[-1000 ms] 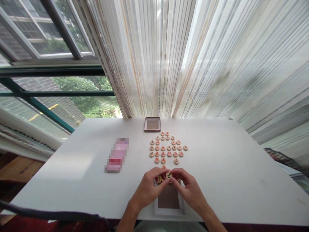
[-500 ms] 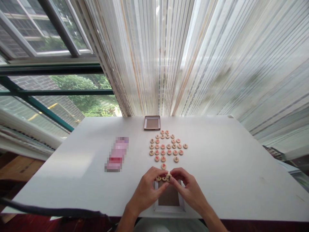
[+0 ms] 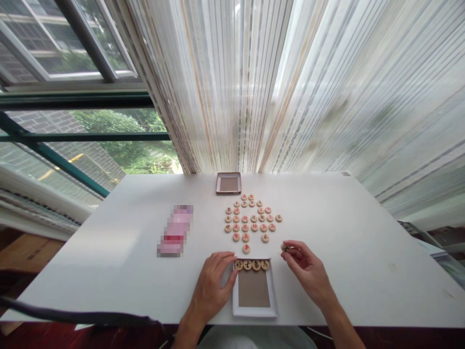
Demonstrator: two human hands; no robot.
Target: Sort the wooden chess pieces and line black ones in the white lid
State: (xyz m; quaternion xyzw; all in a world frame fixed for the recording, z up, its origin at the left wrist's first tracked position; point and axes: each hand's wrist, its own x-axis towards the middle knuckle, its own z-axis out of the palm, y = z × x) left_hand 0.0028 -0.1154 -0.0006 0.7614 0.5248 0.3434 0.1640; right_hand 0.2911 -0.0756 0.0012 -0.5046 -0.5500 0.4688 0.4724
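A shallow white box (image 3: 255, 312) with a brown bottom lies at the table's near edge. Along its far side sits a row of several round xiangqi pieces (image 3: 247, 264) with black characters. My left hand (image 3: 213, 278) rests at the box's far left corner, thumb and fingers apart, fingertips against the rim beside the leftmost piece. Right of the box, my right hand (image 3: 305, 266) pinches a single xiangqi piece (image 3: 285, 247) with a black mark, partly covered by the fingers. Beyond the box, many loose xiangqi pieces (image 3: 245, 228) with red or black characters lie face up.
A second shallow box (image 3: 228, 183) with a dark rim stands at the table's far edge. A blurred pink object (image 3: 176, 230) lies to the left on the white table (image 3: 345, 218). A dark strap-like thing (image 3: 80, 317) crosses the near left edge. Curtains (image 3: 232, 87) hang behind.
Both hands were together over the box's far side. My right hand has moved away to the right with a piece, and my left slightly left, uncovering the row in the box.
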